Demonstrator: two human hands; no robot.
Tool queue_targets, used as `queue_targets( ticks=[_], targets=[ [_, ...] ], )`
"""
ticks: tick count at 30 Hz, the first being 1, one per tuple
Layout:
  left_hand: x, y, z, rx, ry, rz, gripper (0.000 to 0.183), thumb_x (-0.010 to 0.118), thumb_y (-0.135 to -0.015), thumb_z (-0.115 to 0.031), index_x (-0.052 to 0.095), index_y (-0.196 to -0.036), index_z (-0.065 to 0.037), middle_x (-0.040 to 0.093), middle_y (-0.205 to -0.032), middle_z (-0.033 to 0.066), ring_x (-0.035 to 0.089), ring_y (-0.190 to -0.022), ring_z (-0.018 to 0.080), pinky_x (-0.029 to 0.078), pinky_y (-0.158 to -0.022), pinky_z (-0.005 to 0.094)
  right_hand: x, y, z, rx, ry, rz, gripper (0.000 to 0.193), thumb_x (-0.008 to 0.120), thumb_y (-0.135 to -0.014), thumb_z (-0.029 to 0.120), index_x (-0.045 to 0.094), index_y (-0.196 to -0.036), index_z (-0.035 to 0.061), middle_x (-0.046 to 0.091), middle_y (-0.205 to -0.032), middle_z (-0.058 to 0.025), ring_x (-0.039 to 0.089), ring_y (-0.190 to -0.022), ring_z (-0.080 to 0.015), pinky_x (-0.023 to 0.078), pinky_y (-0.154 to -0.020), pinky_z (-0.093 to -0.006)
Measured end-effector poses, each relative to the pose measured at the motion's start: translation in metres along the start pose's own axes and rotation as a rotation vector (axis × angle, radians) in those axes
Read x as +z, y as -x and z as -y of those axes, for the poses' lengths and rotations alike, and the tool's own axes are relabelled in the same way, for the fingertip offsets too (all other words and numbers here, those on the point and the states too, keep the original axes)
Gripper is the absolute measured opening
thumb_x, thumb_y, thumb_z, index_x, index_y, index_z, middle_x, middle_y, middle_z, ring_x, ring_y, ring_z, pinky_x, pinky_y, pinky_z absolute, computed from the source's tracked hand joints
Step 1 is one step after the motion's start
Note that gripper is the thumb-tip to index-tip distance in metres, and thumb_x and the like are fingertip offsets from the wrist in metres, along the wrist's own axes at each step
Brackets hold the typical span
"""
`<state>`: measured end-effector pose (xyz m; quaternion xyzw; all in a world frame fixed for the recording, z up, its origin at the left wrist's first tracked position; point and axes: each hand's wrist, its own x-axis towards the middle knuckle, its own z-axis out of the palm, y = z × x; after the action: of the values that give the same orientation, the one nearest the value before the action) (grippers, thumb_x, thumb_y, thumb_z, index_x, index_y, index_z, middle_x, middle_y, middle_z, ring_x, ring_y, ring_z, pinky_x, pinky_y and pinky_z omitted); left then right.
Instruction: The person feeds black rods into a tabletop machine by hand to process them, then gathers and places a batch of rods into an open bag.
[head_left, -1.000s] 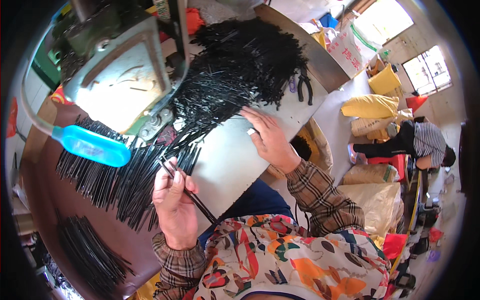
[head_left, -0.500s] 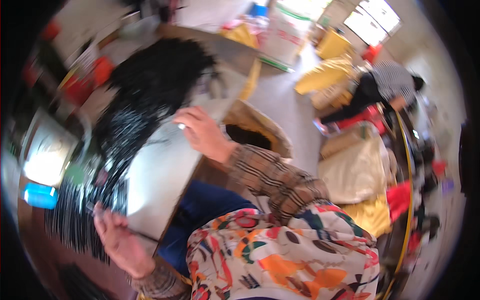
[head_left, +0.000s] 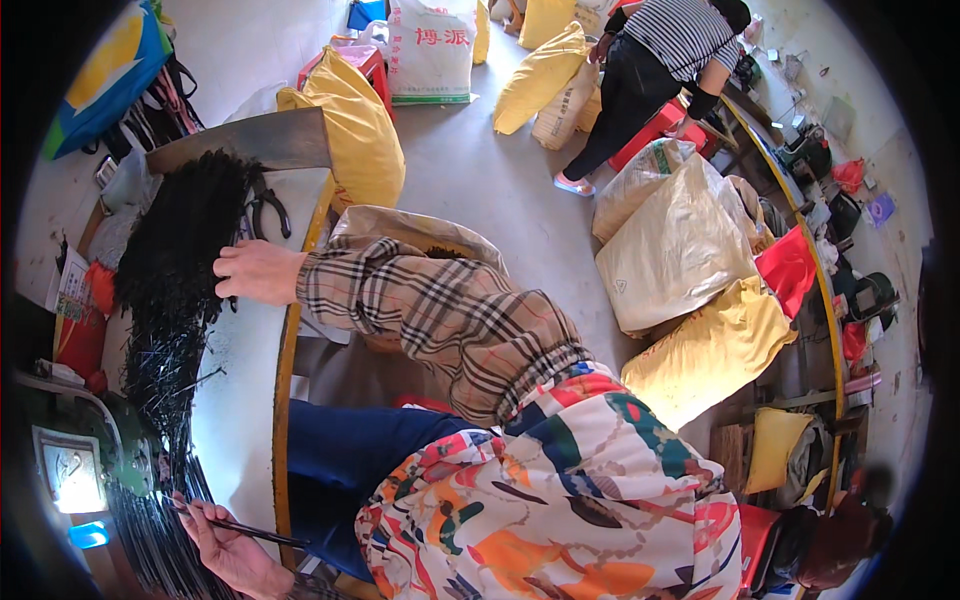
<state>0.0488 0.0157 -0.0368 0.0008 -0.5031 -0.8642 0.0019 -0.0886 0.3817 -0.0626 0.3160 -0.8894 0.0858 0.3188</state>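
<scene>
A heap of thin black strips [head_left: 175, 260] lies along the white worktop [head_left: 240, 370]. My right hand [head_left: 258, 272] is at the heap's right edge with its fingers curled down; whatever is between them is hidden. At the lower left, my left hand [head_left: 228, 548] pinches a slim black strip [head_left: 262, 533], which sticks out to the right past the table edge. Just beyond those fingers stands a green machine [head_left: 133, 470]. More long black strips [head_left: 150, 545] lie side by side below it.
Black-handled pliers [head_left: 268, 212] lie beyond my right hand. A metal board [head_left: 240, 140] edges the table's far end. An open sack [head_left: 425, 228] stands beside the table. Full sacks [head_left: 680, 240] lie to the right, and another person [head_left: 660, 60] bends over farther back.
The view has turned and sharpened. My right hand, earlier raised over the worktop, is now at the heap's edge. A strip now shows in my left hand, which stays near the machine.
</scene>
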Motion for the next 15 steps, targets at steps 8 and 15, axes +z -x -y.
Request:
queue_targets(
  ticks=[8, 15],
  targets=[
    [-0.002, 0.011, -0.004, 0.031, -0.027, 0.020, 0.040, 0.047, -0.099, -0.005, 0.038, -0.137, 0.004, 0.053, -0.102, 0.0083, 0.052, -0.091, 0.0118, 0.045, -0.086, 0.0242, 0.005, -0.002, -0.001, -0.062, 0.019, -0.024, 0.016, 0.062, -0.072, 0.011, 0.060, -0.087, 0.0159, 0.053, -0.091, -0.0039, 0.054, -0.097, -0.0236, 0.049, -0.077, -0.0377],
    [-0.001, 0.019, -0.002, 0.031, -0.060, -0.030, 0.036, 0.048, -0.099, -0.005, 0.043, -0.133, 0.006, 0.055, -0.103, 0.0111, 0.057, -0.092, 0.0137, 0.050, -0.086, 0.0243, 0.009, 0.001, 0.004, -0.103, -0.047, -0.071, 0.015, 0.060, -0.075, 0.012, 0.059, -0.089, 0.0169, 0.054, -0.089, -0.0038, 0.057, -0.094, -0.0243, 0.050, -0.077, -0.0387]
  ],
)
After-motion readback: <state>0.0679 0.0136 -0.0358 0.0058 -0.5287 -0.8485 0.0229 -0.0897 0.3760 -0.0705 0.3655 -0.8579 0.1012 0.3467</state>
